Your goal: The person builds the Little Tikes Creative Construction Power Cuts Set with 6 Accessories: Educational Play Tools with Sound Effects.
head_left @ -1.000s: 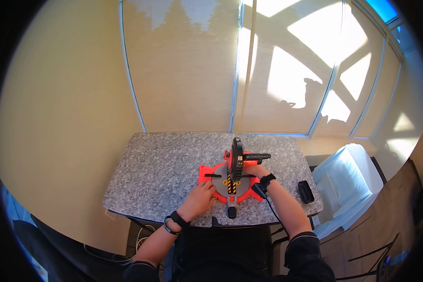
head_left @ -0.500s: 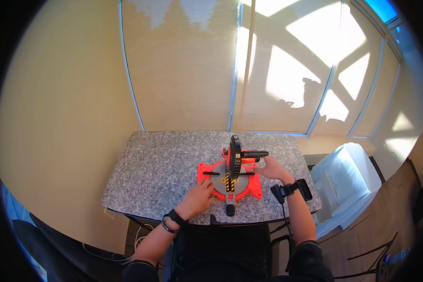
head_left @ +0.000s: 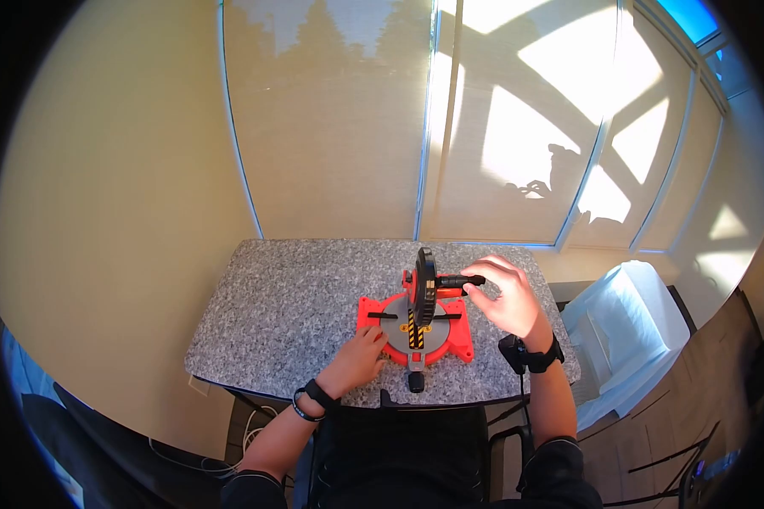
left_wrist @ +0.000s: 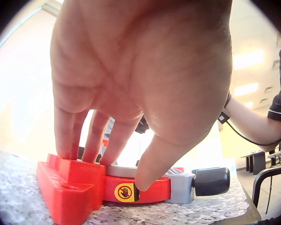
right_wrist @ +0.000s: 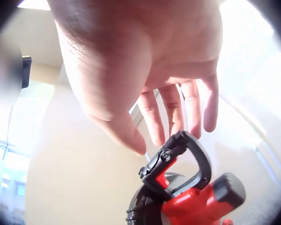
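Observation:
A red, black and grey miter saw point(head_left: 424, 288) stands on the granite-patterned table, its black round blade guard raised. In the head view, my left hand point(head_left: 358, 360) rests at the front left of its red base. Seen from the left wrist, the nearly straight fingers point(left_wrist: 114, 140) reach down onto the base point(left_wrist: 79, 180), and the thumb touches its side beside a yellow warning sticker point(left_wrist: 125, 192). My right hand point(head_left: 511, 299) hovers around the end of the black handle point(head_left: 463, 281). In the right wrist view, thumb and fingers are spread just above the black loop handle point(right_wrist: 201, 161).
The granite-patterned table point(head_left: 263, 314) backs onto covered window panels point(head_left: 331, 127). To its right stands a chair draped in pale cloth point(head_left: 628, 331). A small black device point(head_left: 513, 352) with a cable sits at my right wrist. Beige wall point(head_left: 110, 212) runs along the left.
My right hand has drawn back from the saw's right side, then risen to the handle's end with fingers spread. My left hand stays at the base. The black case on the table is now hidden.

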A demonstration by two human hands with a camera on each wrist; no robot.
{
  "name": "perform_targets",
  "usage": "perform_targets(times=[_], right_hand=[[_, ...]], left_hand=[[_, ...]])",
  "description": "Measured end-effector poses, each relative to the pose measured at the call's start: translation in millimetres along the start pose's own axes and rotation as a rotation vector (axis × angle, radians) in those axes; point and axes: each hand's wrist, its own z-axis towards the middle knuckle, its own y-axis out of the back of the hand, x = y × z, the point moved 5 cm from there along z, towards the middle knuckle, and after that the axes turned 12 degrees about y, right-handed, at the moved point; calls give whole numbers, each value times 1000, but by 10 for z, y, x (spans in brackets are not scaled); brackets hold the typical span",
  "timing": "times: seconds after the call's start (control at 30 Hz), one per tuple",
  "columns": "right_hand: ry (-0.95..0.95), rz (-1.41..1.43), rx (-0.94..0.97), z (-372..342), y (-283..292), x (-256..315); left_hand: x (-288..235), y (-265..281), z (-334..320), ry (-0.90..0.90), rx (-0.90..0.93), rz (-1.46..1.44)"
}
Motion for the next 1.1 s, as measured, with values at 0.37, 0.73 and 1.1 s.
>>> perform_targets(times=[0.37, 0.73, 1.1], right_hand=[[111, -225, -18, 11, -118, 116], [157, -248, -28, -53, -149, 128], [61, -204, -27, -129, -181, 219]], left_hand=[[94, -62, 56, -42, -102, 43], [79, -23, 79, 5, -72, 80], [65, -23, 80, 5, -81, 72]])
